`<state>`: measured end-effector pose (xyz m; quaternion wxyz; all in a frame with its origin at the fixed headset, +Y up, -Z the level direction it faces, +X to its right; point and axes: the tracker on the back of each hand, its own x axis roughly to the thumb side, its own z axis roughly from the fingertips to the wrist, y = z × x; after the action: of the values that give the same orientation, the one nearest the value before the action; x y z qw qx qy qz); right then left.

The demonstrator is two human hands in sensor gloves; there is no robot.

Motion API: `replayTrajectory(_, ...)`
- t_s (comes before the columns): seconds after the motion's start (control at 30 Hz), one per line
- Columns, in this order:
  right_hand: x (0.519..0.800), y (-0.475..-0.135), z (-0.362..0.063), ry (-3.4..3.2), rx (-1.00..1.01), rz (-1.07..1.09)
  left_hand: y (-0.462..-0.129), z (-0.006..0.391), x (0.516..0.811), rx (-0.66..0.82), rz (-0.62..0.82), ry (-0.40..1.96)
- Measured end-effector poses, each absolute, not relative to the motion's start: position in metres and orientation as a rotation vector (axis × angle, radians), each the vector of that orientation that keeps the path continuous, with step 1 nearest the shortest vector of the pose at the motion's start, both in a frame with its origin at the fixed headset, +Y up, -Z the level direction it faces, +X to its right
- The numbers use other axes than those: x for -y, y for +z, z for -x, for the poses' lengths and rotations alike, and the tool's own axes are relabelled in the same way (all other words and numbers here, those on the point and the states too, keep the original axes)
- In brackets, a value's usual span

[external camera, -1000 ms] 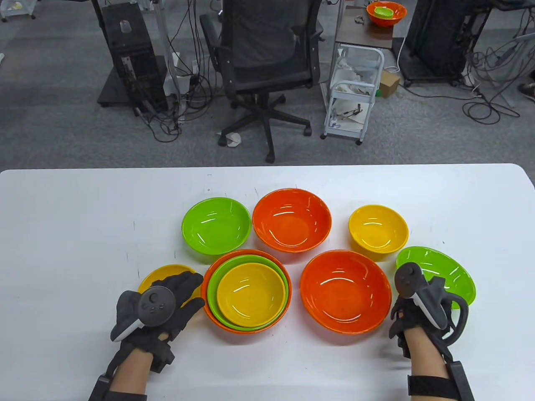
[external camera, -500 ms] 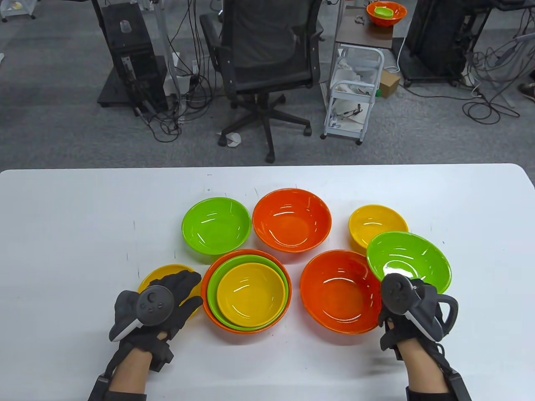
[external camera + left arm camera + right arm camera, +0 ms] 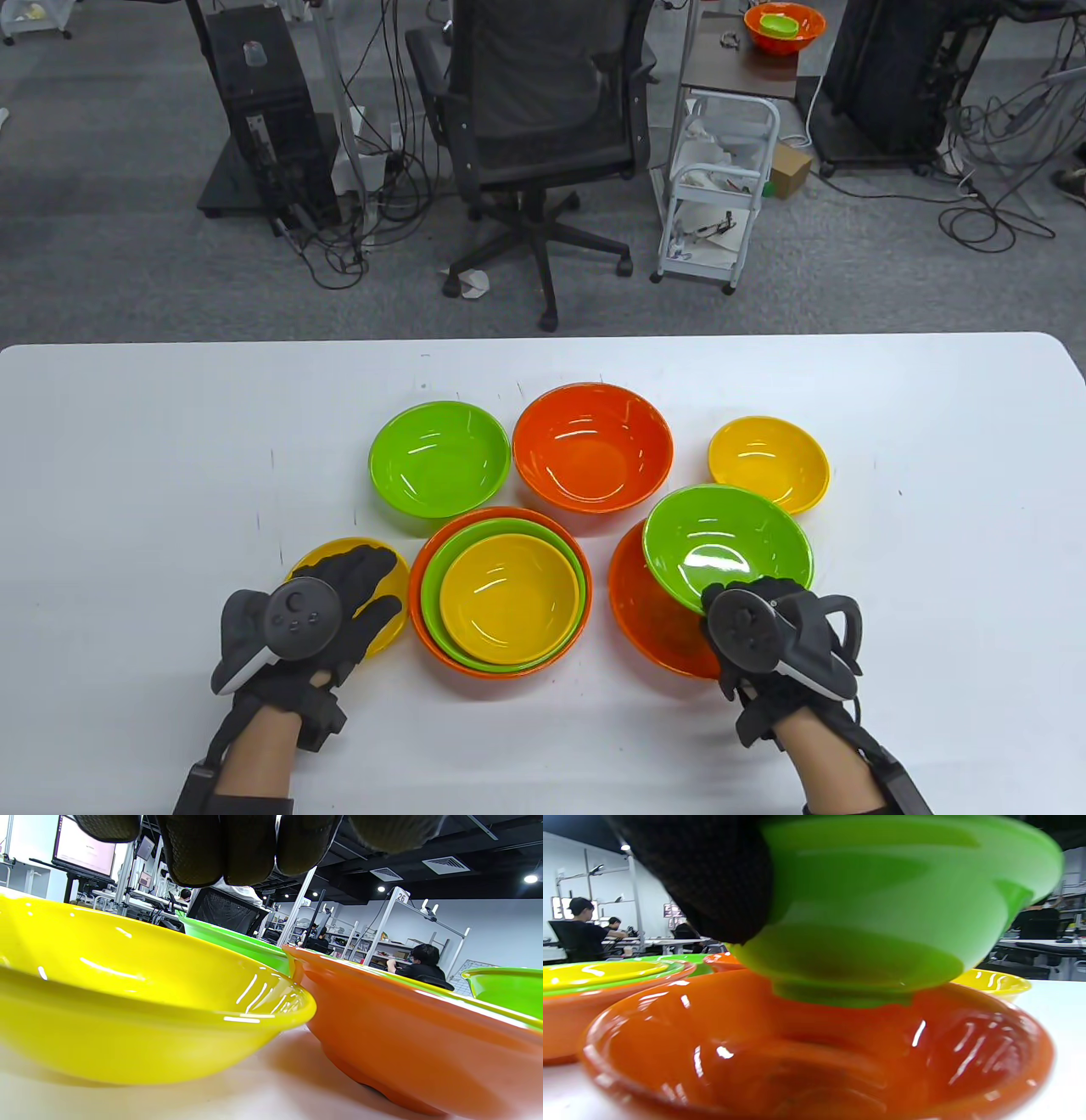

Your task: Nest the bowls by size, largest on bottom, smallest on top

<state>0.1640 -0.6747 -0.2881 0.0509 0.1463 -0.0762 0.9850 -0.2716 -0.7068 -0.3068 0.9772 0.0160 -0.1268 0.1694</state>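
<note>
My right hand (image 3: 736, 613) grips a medium green bowl (image 3: 728, 543) by its near rim and holds it, tilted, just above the large orange bowl (image 3: 646, 624) at the near right. In the right wrist view the green bowl's (image 3: 882, 899) foot hangs over the orange bowl's (image 3: 818, 1052) hollow, apart from it. My left hand (image 3: 366, 590) lies open over a small yellow bowl (image 3: 392, 626) at the near left. In the left wrist view its fingertips (image 3: 237, 844) hang above that yellow bowl (image 3: 127, 1005). A nested stack (image 3: 501, 594) of orange, green and yellow bowls stands between my hands.
On the white table (image 3: 127, 475), behind the stack, stand a loose green bowl (image 3: 439, 458), a large orange bowl (image 3: 592, 446) and a small yellow bowl (image 3: 768, 463). The stack's orange wall (image 3: 403, 1035) is close beside the near-left yellow bowl.
My right hand has lifted the green bowl from the table's near right and carried it left, over the large orange bowl. My left hand has barely shifted on the yellow bowl.
</note>
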Motion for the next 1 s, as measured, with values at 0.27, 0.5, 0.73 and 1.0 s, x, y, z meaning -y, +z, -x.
replayTrajectory(0.27,0.684,-0.287,-0.148,3.020,0.100,-0.538,-0.307,0.273,0.707,0.253,-0.035,0.344)
replayTrajectory(0.5,0.691,-0.290,-0.147,3.019,0.023,-0.553,-0.307,0.274,0.706,0.250,-0.037,0.347)
replayTrajectory(0.73,0.697,-0.295,-0.152,2.954,-0.053,-0.528,-0.307,0.273,0.707,0.251,-0.029,0.352)
replayTrajectory(1.0,0.708,-0.302,-0.161,2.813,-0.280,-0.479,-0.308,0.273,0.708,0.248,-0.019,0.349)
